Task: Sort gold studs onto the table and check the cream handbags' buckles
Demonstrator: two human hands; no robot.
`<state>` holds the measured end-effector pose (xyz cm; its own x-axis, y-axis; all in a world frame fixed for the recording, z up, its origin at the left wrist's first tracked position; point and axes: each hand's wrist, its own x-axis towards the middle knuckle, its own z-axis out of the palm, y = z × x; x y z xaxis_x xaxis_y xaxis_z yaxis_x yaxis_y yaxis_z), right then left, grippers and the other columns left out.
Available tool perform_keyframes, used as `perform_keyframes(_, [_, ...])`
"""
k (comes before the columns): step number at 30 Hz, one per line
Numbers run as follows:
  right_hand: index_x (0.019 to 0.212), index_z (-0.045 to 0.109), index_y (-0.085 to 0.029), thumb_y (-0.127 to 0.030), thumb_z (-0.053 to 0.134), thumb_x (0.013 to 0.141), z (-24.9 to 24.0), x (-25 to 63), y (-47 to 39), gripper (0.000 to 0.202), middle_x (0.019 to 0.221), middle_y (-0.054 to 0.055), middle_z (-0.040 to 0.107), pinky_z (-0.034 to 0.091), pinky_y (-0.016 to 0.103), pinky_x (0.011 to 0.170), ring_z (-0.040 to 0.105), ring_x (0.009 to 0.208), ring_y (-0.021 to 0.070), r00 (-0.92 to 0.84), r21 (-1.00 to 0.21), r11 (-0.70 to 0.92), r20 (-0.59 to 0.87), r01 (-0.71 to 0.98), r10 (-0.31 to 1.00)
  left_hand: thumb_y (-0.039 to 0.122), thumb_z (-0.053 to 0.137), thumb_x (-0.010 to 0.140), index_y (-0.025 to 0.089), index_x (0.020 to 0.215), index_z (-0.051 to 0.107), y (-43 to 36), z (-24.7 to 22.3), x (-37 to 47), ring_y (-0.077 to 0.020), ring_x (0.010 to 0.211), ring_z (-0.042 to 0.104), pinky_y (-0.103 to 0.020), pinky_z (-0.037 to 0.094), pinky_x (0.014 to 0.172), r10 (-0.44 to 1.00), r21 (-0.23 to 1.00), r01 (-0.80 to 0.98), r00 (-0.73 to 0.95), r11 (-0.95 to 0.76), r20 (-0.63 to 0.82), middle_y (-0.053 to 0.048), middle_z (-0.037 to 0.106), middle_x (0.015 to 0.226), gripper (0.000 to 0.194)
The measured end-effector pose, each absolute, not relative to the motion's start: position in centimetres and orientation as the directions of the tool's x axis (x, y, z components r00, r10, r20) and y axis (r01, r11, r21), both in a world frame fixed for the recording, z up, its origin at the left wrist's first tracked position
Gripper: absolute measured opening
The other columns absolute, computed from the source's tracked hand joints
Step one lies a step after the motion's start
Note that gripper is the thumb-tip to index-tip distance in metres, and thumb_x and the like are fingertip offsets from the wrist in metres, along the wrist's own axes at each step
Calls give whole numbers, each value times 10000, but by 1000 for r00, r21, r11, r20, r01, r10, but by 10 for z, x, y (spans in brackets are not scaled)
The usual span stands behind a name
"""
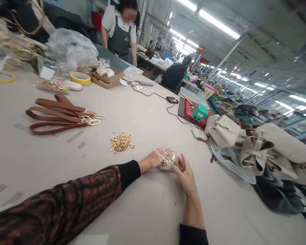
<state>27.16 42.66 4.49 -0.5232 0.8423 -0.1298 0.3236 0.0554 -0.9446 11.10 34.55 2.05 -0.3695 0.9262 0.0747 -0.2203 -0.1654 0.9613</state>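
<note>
My left hand (151, 160) and my right hand (185, 173) both grip a small clear plastic bag of gold metal fittings (168, 158) just above the pale table (148, 204). The left hand holds the bag's left side, the right hand cups it from the right. A loose heap of gold fittings (120, 142) lies on the table a little to the left of the bag. Farther left lie several brown leather straps (57, 114) with gold clasps at their right ends.
A yellow tape roll (80, 78), a cardboard tray (107, 79) and plastic bags sit at the back left. A black cable (155, 95) crosses the table. Cream handbags (255, 146) pile at the right edge beside a green box (199, 111). A person in an apron (120, 32) stands at the far side.
</note>
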Motion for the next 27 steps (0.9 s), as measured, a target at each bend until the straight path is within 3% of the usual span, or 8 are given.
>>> perform_keyframes(2, [1532,173,-222,-354,795,660,48,272,427,1080,1474,146,436,486,396,987,535,1247,276,-588,-972,-5,-147,236,795,447,611,853,191,1157,653,344,26,114,-276,1245,517,-417,354,1113,944,950,-264,-320,-166,76,-96,641,1261,400])
perform_keyframes(6, [1542,18,-194,-281,826,604,51,275,430,1241,1237,114,647,501,403,943,631,1091,262,-634,-974,-54,-184,219,751,523,690,776,174,1110,681,340,39,118,-284,1112,613,-394,456,1008,977,927,-343,-194,-155,91,-115,688,1170,483])
perform_keyframes(10, [1537,106,-211,-257,851,557,54,279,434,1232,1087,79,699,532,394,859,667,960,256,-614,-973,-83,-202,217,763,449,835,633,161,1032,710,341,39,117,-298,1112,608,-384,448,1010,984,914,-389,-171,-116,52,-125,695,1152,508])
perform_keyframes(15, [1465,348,-192,-319,851,523,54,291,443,1075,1128,87,663,544,343,806,655,933,243,-373,-972,17,-74,236,925,488,524,904,131,1241,578,349,26,114,-264,1124,618,-417,460,994,968,866,-499,-230,-27,-102,-161,635,1263,494])
perform_keyframes(18, [1436,397,-187,-353,843,515,50,297,450,1037,1160,91,643,537,338,819,643,950,240,-310,-956,38,-56,291,949,476,449,946,123,1270,557,351,23,115,-237,1164,601,-389,432,1038,967,851,-525,-212,11,-142,-154,630,1277,491])
perform_keyframes(27, [1402,440,-181,-346,818,543,49,298,448,952,1120,77,638,510,329,825,618,895,214,-319,-922,199,89,332,943,637,566,845,162,1350,525,343,25,116,-287,1264,520,-400,395,1082,975,897,-436,-219,-68,-32,-129,611,1317,695])
